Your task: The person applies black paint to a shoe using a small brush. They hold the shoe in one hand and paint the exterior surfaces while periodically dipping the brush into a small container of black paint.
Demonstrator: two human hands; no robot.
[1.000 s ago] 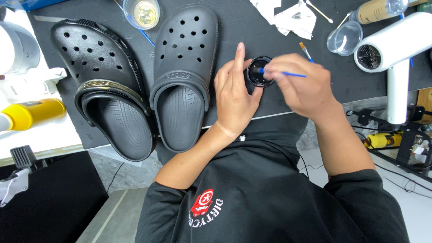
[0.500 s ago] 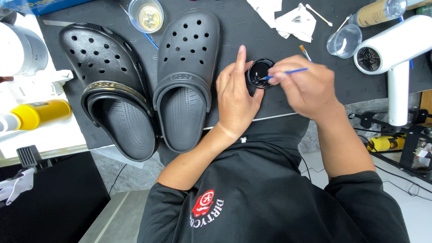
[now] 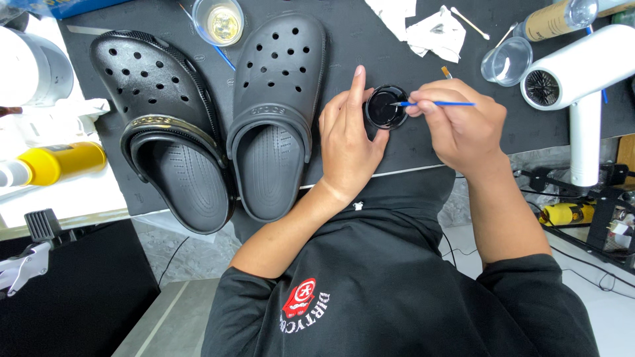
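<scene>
Nearest the camera, a black shirt with a red emblem (image 3: 299, 299) fills the lower view, and two bare forearms reach away from it onto a dark work mat (image 3: 370, 39). The left hand (image 3: 349, 142) is curled around a small round black dish (image 3: 385, 107), its fingers closed on the dish's near edge and the index finger raised straight beside it. The right hand (image 3: 460, 125) is pinched shut on a thin blue-handled brush (image 3: 433, 104), whose tip is laid on the glossy black inside of the dish. The dish is held just above the mat, between the two hands.

To the left of the hands, two black perforated clogs are set side by side, toes pointing away: one clog (image 3: 274, 112) close to the left hand, the other clog (image 3: 165, 129) beyond it. Farther off, a clear cup of yellowish liquid (image 3: 221, 21) is seen near the toes. At the far right, crumpled white wipes (image 3: 436, 30), an empty clear cup (image 3: 506, 61) and a white hair dryer (image 3: 582, 73) are placed.
</scene>
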